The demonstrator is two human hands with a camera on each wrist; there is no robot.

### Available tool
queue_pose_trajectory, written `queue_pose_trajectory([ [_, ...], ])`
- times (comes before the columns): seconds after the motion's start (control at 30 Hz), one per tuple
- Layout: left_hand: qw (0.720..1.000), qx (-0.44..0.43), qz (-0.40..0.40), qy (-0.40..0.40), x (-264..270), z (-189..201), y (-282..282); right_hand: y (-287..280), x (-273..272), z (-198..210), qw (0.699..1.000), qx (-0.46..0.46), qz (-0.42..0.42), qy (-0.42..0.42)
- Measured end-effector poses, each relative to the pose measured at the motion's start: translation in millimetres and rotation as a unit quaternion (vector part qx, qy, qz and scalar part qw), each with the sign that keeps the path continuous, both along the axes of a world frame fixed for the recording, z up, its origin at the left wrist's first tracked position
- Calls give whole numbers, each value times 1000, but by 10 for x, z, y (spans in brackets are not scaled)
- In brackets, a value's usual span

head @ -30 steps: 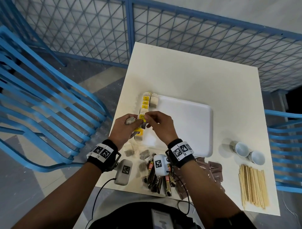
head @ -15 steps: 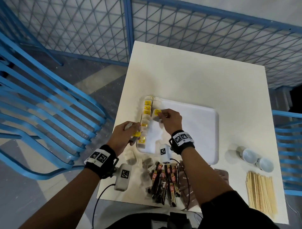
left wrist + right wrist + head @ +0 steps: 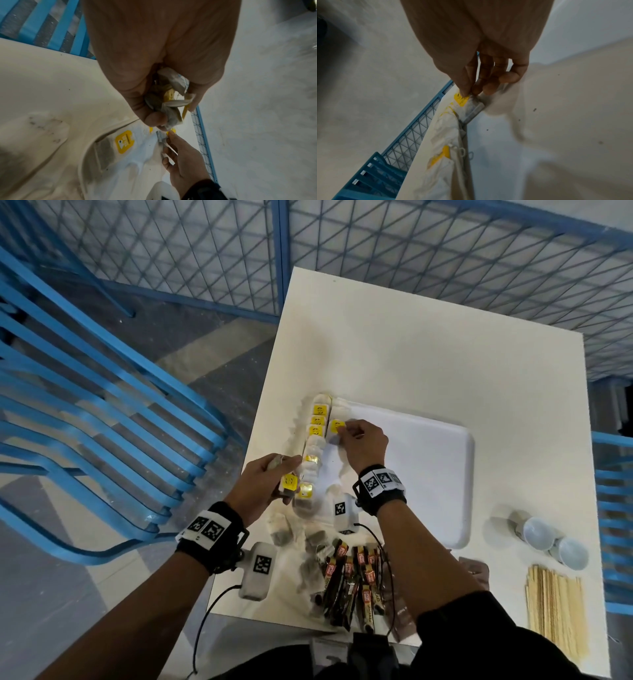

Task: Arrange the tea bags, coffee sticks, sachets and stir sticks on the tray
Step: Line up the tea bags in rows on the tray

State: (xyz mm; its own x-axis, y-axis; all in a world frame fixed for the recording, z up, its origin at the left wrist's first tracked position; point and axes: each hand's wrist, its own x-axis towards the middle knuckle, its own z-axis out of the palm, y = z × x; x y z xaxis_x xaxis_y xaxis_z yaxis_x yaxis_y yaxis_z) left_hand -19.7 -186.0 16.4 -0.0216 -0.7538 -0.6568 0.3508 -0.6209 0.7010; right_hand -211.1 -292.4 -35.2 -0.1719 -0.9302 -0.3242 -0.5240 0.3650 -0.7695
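Note:
A white tray [image 3: 428, 467] lies on the cream table [image 3: 445, 364]. Tea bags with yellow tags [image 3: 317, 421] line the tray's left edge. My right hand [image 3: 346, 429] pinches the yellow tag of a tea bag [image 3: 336, 426] on the tray beside that row; the right wrist view shows thumb and forefinger on this tag [image 3: 461, 100]. My left hand [image 3: 274, 474] sits at the tray's near-left corner and grips a bunch of tea bags [image 3: 169, 100]. Loose tea bags [image 3: 310, 546], coffee sticks [image 3: 349, 580], brown sachets [image 3: 474, 568] and wooden stir sticks [image 3: 553, 611] lie on the table nearer me.
Two small white cups [image 3: 551, 541] lie right of the tray, above the stir sticks. A blue slatted chair [image 3: 102, 422] stands to the left, another [image 3: 613, 508] at the right. A blue mesh fence [image 3: 376, 244] runs behind the table.
My right hand took a tea bag from the left hand and carried it away from me onto the tray beside the row. The left hand stayed near the tray's near-left corner.

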Motion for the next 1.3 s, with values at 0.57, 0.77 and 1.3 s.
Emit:
queue_pose_trajectory([
  [0.57,999,-34,10,1,-24,138,-32,522,201,440,988,-18,102,-118],
  [0.77,998,-50,13,-35,-82,237,-26,685,261,738,972,-5,193,-136],
  [1.3,999,-42,25,-22,-88,292,96,715,153,791,977,-34,120,-173],
])
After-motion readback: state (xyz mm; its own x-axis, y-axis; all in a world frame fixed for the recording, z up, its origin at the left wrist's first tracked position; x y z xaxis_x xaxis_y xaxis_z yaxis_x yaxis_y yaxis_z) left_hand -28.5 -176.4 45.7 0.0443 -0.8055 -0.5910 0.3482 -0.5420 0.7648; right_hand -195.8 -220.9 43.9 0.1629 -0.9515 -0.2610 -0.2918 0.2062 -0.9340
